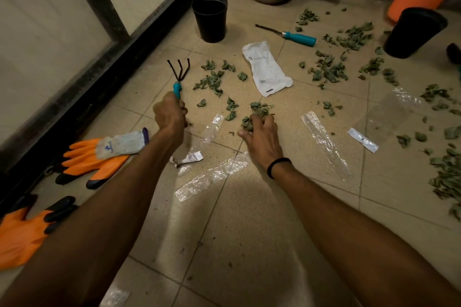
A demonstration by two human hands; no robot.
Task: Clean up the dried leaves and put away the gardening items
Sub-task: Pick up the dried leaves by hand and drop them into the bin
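Note:
My left hand (169,117) grips the teal handle of a small black three-pronged hand rake (178,70), prongs pointing away from me. My right hand (262,137) lies over a small clump of dried green leaves (259,109) on the tiled floor, fingers curled into the clump. More dried leaves lie scattered ahead (212,80) and in thicker patches to the right (329,70). A second teal-handled weeder tool (291,35) lies on the floor further back.
Two black plastic pots stand at the back (210,17) and right (411,32). A white packet (267,67), clear plastic wrappers (212,174) and orange gloves (99,157) lie on the floor. A dark door frame (99,57) runs along the left.

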